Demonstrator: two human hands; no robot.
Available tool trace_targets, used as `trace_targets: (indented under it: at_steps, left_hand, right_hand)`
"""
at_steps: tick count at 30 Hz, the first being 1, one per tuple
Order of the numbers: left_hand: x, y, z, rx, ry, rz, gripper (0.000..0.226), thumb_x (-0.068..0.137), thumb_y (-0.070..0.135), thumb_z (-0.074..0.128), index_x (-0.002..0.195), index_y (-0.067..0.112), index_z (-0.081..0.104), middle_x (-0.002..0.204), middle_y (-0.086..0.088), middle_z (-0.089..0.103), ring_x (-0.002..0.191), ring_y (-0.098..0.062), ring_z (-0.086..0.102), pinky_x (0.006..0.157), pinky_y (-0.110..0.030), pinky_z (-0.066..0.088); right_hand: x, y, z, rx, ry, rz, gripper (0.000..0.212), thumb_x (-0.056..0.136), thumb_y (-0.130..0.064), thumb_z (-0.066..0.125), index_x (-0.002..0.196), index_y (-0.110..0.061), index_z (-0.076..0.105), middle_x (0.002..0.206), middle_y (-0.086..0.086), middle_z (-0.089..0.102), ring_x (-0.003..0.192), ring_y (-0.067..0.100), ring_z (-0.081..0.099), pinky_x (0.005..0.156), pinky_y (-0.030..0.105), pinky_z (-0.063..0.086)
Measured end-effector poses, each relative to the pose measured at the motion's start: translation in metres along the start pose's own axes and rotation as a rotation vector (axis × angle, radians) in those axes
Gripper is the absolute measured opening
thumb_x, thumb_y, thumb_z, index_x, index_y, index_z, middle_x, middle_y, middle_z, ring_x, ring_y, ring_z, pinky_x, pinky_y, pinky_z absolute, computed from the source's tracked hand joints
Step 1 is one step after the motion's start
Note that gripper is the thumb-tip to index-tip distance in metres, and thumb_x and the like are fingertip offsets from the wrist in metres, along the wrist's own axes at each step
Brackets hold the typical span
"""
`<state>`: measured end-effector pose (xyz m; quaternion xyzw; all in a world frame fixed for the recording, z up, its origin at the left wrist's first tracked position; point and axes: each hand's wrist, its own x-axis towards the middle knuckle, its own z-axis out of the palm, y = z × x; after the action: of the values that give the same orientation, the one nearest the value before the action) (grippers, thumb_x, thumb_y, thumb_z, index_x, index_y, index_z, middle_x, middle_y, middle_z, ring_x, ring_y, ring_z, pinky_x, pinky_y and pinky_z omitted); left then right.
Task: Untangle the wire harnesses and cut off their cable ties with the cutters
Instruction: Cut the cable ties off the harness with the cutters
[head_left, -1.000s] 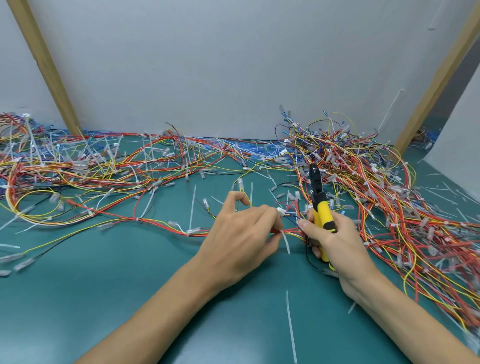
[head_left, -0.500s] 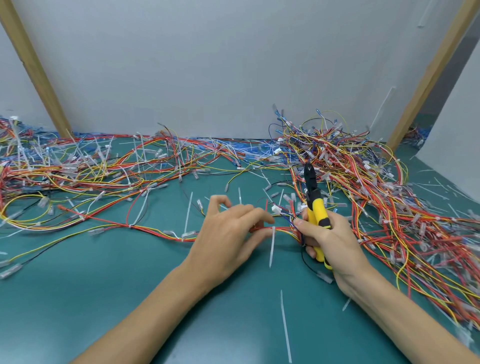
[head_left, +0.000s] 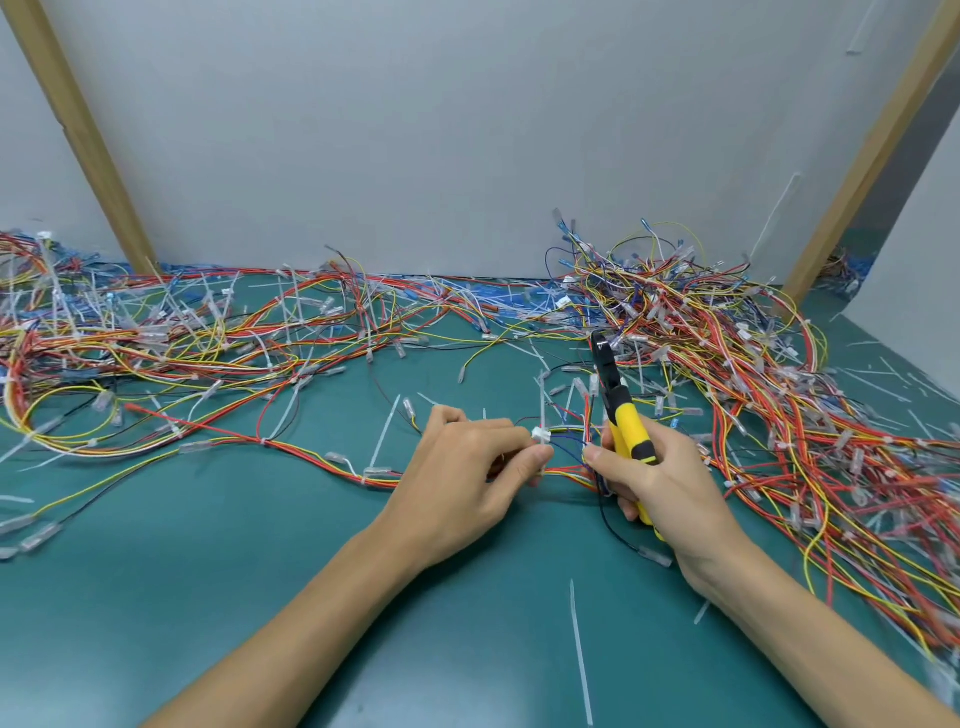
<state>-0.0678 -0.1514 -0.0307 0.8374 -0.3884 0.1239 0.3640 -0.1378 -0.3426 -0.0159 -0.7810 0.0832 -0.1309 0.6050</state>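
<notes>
**Two hands on one harness, cutters in the right**

Near the middle of the green mat (head_left: 208, 571), the left hand (head_left: 467, 467) is pinching a harness (head_left: 566, 473) of red, yellow and blue wires between thumb and forefinger, right where a white cable tie (head_left: 542, 410) is wrapping it. The rest of its fingers are curling in. The tie's tail is standing almost upright from the pinch.

Just to the right, the right hand (head_left: 660, 483) is gripping the yellow handles of the cutters (head_left: 626, 426) in its curled fingers. Its thumb and forefinger tips are also nipping the same harness, so a short stretch of wire is running between the two hands. The cutters' black nose is pointing toward the far side, tilting slightly left, above the wires and apart from the tie. Whether the blades are parted I cannot tell.

The harness is trailing left across the mat toward a spread tangle (head_left: 130, 353) lying along the far left. It is also running right into a thicker heap (head_left: 753, 374) piling up at the far right against the grey wall (head_left: 415, 130). Cut ties are lying about the mat, and one long strip (head_left: 580, 649) is lying near, between the forearms. A left post (head_left: 78, 130) of wood is leaning at the far left and a right post (head_left: 872, 150) at the far right.
</notes>
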Motion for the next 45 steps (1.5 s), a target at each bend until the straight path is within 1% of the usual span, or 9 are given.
trace_targets:
  at_steps: [6, 13, 16, 21, 24, 32, 35, 39, 45]
  left_hand:
    - [-0.001, -0.001, -0.002, -0.008, -0.029, 0.028, 0.021, 0.097, 0.047, 0.054, 0.085, 0.03, 0.058, 0.077, 0.014, 0.061, 0.072, -0.007, 0.052, 0.088, -0.031, 0.035]
    - [-0.001, -0.007, -0.008, 0.217, -0.016, 0.095, 0.006, 0.092, 0.032, 0.068, 0.094, 0.026, 0.067, 0.118, 0.011, 0.054, 0.085, -0.011, 0.053, 0.092, -0.031, 0.035]
    - [-0.001, -0.008, -0.012, 0.186, -0.003, 0.124, 0.015, 0.095, 0.037, 0.063, 0.091, 0.024, 0.068, 0.106, 0.014, 0.063, 0.089, -0.012, 0.058, 0.093, -0.036, 0.038]
    - [-0.001, -0.005, -0.013, -0.162, 0.065, -0.003, 0.011, 0.094, 0.031, 0.063, 0.09, 0.024, 0.07, 0.07, 0.021, 0.061, 0.065, 0.001, 0.057, 0.069, -0.033, 0.051]
    - [0.001, -0.01, -0.013, -0.232, 0.154, -0.121, 0.011, 0.094, 0.029, 0.067, 0.084, 0.024, 0.071, 0.065, 0.022, 0.061, 0.061, 0.0, 0.055, 0.064, -0.03, 0.048]
    - [0.009, -0.026, -0.023, -0.417, 0.134, -0.118, 0.011, 0.096, 0.018, 0.064, 0.085, 0.019, 0.062, 0.128, 0.016, 0.061, 0.12, 0.001, 0.055, 0.101, -0.017, 0.038]
    - [0.009, -0.027, -0.02, -0.457, 0.082, -0.155, 0.013, 0.102, 0.022, 0.056, 0.089, 0.02, 0.058, 0.096, 0.015, 0.07, 0.09, -0.005, 0.064, 0.079, -0.029, 0.045]
    - [0.01, -0.025, -0.016, -0.556, 0.104, -0.192, 0.019, 0.104, 0.018, 0.05, 0.086, 0.019, 0.054, 0.078, 0.002, 0.069, 0.071, -0.017, 0.071, 0.07, -0.026, 0.05]
    - [0.012, -0.028, -0.015, -0.585, 0.166, -0.225, 0.021, 0.102, 0.022, 0.054, 0.081, 0.018, 0.059, 0.059, 0.004, 0.053, 0.048, -0.018, 0.052, 0.053, -0.027, 0.042]
  right_hand:
    - [0.002, 0.004, 0.001, -0.01, 0.035, 0.003, 0.015, 0.091, -0.011, 0.07, 0.082, -0.011, 0.058, 0.06, -0.003, 0.053, 0.055, 0.015, 0.043, 0.057, 0.034, 0.035]
    - [0.006, 0.004, 0.0, -0.07, 0.058, 0.003, 0.014, 0.089, -0.013, 0.071, 0.083, -0.009, 0.059, 0.056, -0.008, 0.049, 0.054, 0.012, 0.042, 0.058, 0.034, 0.032]
    - [0.007, 0.002, 0.001, -0.109, 0.061, 0.013, 0.015, 0.089, -0.015, 0.071, 0.081, -0.013, 0.059, 0.055, -0.009, 0.048, 0.053, 0.012, 0.042, 0.058, 0.034, 0.034]
    - [0.017, -0.005, 0.016, -0.377, 0.106, -0.08, 0.021, 0.087, -0.023, 0.072, 0.08, -0.01, 0.057, 0.073, 0.014, 0.06, 0.072, 0.033, 0.053, 0.071, 0.044, 0.044]
    - [0.029, -0.011, 0.035, -0.449, 0.107, -0.095, 0.022, 0.087, -0.024, 0.071, 0.077, -0.013, 0.056, 0.073, 0.013, 0.06, 0.073, 0.032, 0.053, 0.07, 0.041, 0.043]
    - [0.064, -0.021, 0.049, -0.025, -0.168, 0.134, 0.019, 0.08, -0.016, 0.073, 0.084, -0.011, 0.056, 0.057, 0.003, 0.044, 0.047, 0.016, 0.038, 0.043, 0.025, 0.032]
    - [0.065, -0.02, 0.048, 0.056, -0.174, 0.168, 0.024, 0.067, -0.022, 0.071, 0.081, -0.011, 0.055, 0.06, 0.006, 0.048, 0.046, 0.015, 0.042, 0.042, 0.023, 0.034]
    - [0.064, -0.019, 0.043, 0.084, -0.244, 0.144, 0.023, 0.07, -0.025, 0.072, 0.08, -0.012, 0.056, 0.058, 0.002, 0.051, 0.047, 0.013, 0.046, 0.042, 0.023, 0.038]
    - [0.056, -0.013, 0.039, 0.185, -0.25, 0.057, 0.019, 0.078, -0.027, 0.071, 0.08, -0.013, 0.059, 0.06, 0.009, 0.05, 0.049, 0.016, 0.047, 0.046, 0.022, 0.04]
